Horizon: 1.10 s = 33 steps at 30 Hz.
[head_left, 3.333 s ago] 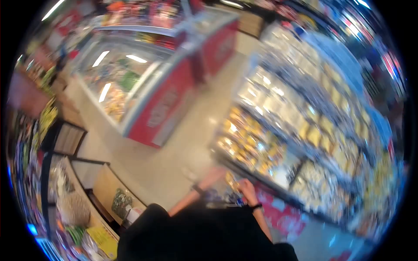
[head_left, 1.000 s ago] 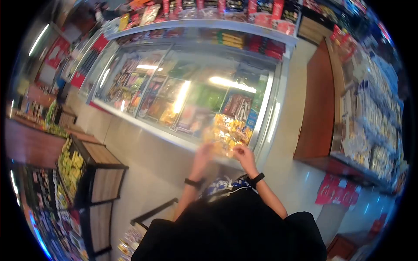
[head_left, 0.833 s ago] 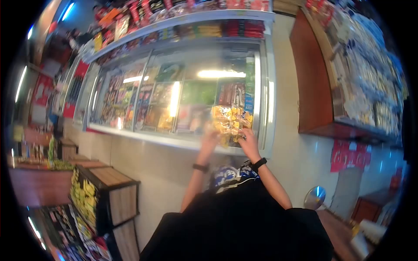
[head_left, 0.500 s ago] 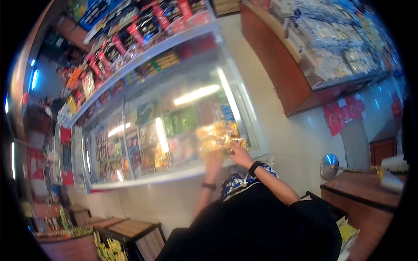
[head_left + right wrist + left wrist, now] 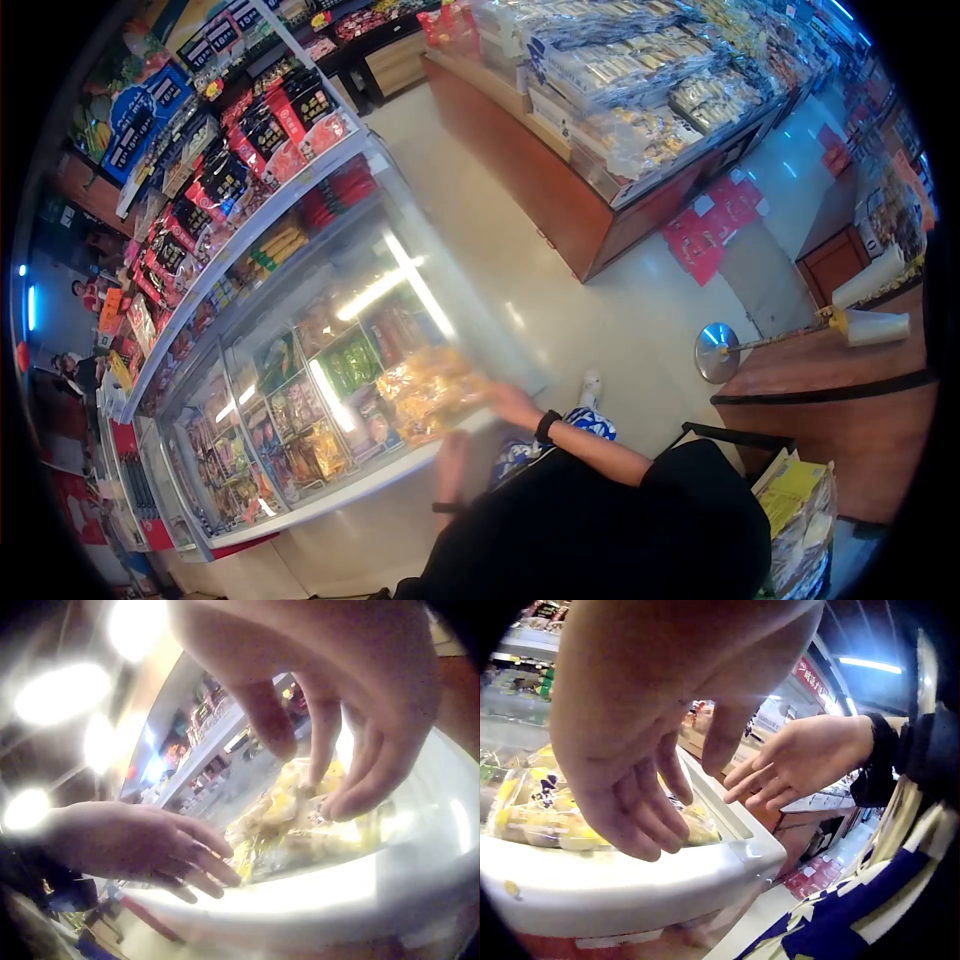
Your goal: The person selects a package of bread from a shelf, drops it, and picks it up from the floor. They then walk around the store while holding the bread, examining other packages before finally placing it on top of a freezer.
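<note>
Clear plastic packs of yellow food point(image 5: 430, 385) lie on the glass top of a chest freezer point(image 5: 375, 475), just inside its near rim. In the left wrist view, blue lettering shows on a pack point(image 5: 547, 817). My left hand point(image 5: 452, 468) hangs over the white rim beside the packs, its fingers loosely bent and holding nothing. At the packs' right side is my right hand point(image 5: 515, 405). The right wrist view shows that hand's fingers point(image 5: 367, 780) relaxed, right over the yellow wrapping point(image 5: 281, 817). Both wrists wear black bands.
Shelves of red and black bags point(image 5: 260, 130) rise behind the freezer. A wooden display stand point(image 5: 540, 190) heaped with packaged goods is across the aisle. At right are a counter point(image 5: 830, 420) with a round metal disc point(image 5: 716, 352) and a basket of goods point(image 5: 795, 510).
From the display stand, the person has moved to the freezer with the yellow packs. The hands, earlier together at the packs, have drawn apart. The view has turned right.
</note>
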Each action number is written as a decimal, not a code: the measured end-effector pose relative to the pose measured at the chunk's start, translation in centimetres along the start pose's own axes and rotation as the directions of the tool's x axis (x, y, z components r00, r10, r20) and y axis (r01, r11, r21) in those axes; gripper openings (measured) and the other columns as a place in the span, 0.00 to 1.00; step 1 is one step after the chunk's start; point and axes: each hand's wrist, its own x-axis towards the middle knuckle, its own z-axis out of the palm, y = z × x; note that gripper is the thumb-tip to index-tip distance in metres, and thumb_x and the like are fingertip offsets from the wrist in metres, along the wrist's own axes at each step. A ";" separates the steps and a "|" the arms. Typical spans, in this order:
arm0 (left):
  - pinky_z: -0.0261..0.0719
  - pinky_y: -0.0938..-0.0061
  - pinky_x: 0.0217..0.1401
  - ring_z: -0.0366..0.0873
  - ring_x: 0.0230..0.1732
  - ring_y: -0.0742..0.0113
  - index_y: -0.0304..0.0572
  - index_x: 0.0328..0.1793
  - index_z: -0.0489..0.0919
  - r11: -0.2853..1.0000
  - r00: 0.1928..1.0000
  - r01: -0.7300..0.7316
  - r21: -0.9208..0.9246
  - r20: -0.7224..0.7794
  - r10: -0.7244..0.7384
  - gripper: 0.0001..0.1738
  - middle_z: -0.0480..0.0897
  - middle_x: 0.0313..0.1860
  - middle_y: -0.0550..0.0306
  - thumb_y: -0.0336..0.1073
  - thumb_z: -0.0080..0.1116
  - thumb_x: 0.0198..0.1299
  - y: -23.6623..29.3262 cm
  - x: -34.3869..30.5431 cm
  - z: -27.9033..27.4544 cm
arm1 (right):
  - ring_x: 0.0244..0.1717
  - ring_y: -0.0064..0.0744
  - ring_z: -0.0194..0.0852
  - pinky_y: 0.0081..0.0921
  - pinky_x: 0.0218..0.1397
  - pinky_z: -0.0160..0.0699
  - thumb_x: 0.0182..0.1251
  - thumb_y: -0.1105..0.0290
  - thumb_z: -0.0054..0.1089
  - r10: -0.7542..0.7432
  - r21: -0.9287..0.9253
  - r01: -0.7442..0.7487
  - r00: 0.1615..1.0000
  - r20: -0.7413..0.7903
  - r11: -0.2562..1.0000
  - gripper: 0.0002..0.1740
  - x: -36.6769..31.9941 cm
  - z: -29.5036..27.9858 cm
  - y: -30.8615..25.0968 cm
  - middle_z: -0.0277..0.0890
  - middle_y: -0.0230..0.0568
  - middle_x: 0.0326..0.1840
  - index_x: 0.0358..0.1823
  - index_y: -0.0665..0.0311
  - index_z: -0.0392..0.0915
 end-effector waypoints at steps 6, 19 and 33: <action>0.75 0.76 0.54 0.79 0.46 0.70 0.35 0.55 0.78 0.998 0.987 -0.011 -0.060 0.157 0.020 0.13 0.84 0.45 0.54 0.32 0.52 0.68 4.1 2.3 7.2 | 0.47 0.49 0.80 0.38 0.54 0.75 0.64 0.66 0.54 0.110 0.062 -0.103 0.988 -0.109 0.993 0.14 -1.8 -8.9 2.4 0.82 0.51 0.42 0.45 0.65 0.83; 0.77 0.72 0.54 0.80 0.52 0.65 0.33 0.61 0.75 0.962 0.808 0.136 -0.238 0.588 0.031 0.19 0.82 0.51 0.51 0.37 0.48 0.70 25.2 10.0 30.9 | 0.32 0.24 0.81 0.22 0.37 0.77 0.64 0.67 0.58 0.439 0.194 -0.395 0.836 -0.330 0.898 0.12 -10.0 -35.6 9.9 0.83 0.37 0.31 0.43 0.66 0.84; 0.76 0.71 0.56 0.77 0.53 0.65 0.38 0.62 0.74 0.977 0.699 -0.105 -0.188 0.685 0.207 0.18 0.80 0.51 0.54 0.35 0.52 0.67 37.2 20.7 47.4 | 0.35 0.20 0.79 0.18 0.39 0.74 0.66 0.68 0.56 0.507 0.365 -0.365 0.730 -0.458 0.856 0.11 -10.7 -46.0 24.2 0.83 0.32 0.35 0.45 0.63 0.82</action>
